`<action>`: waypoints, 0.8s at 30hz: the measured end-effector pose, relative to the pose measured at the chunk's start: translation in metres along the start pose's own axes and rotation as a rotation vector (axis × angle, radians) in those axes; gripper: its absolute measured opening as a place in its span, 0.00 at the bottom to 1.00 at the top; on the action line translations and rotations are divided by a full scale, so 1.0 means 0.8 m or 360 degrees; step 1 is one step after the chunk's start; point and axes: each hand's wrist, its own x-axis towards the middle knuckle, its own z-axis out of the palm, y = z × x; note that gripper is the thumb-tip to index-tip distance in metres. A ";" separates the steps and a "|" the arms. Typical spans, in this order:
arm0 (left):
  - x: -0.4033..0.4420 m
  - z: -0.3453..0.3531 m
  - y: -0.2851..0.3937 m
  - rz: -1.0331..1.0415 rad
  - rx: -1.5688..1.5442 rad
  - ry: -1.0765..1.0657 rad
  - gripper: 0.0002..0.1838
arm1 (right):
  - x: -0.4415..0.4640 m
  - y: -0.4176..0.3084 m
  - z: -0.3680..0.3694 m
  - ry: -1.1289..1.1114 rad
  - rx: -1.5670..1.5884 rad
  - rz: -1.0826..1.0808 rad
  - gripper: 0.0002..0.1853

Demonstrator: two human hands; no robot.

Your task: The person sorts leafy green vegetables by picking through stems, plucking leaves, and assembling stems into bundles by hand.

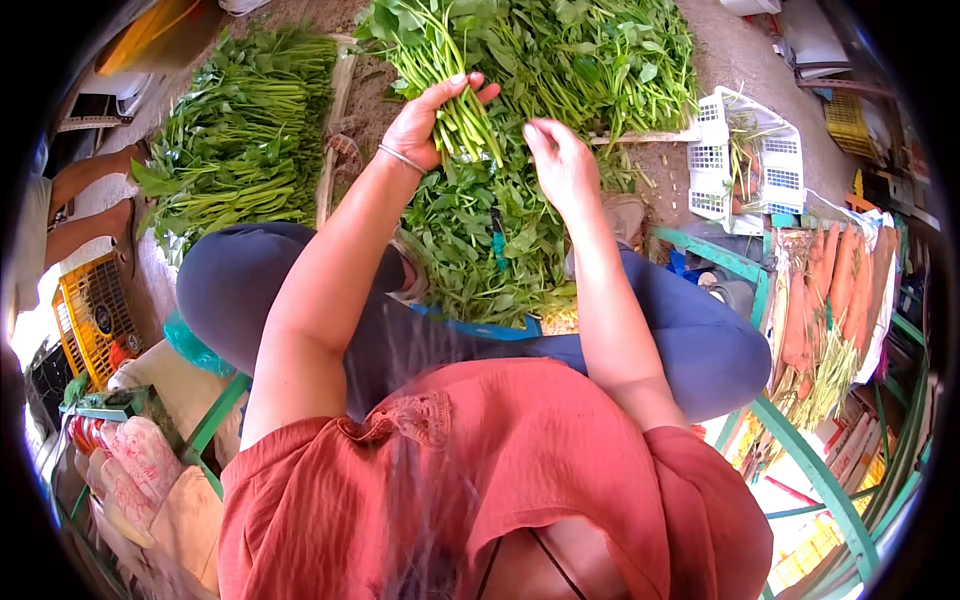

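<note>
My left hand is closed around the stems of a bunch of leafy greens, the cut ends pointing down toward me. Just to the right of those ends is my right hand, its fingers curled and drawn together; whether anything is between them I cannot make out. Below both hands, between my knees, lies a heap of loose green leaves. A larger pile of leafy greens spreads beyond my hands.
Stacked leafy greens lie at left, near another person's feet. A white plastic basket with stems stands at right, above bundled carrots. Green metal bars and a yellow crate flank me.
</note>
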 end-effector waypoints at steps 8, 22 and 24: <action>0.002 -0.005 -0.006 0.0091 0.0252 0.0153 0.13 | 0.037 -0.043 0.047 -0.0258 0.0942 -0.0104 0.25; -0.014 0.017 -0.017 0.0135 0.0605 0.0234 0.11 | -0.055 0.039 0.067 -0.0422 0.0702 0.0188 0.13; -0.012 0.020 -0.014 0.0169 0.0611 0.0228 0.10 | -0.057 0.061 0.057 -0.0514 0.0235 0.0126 0.13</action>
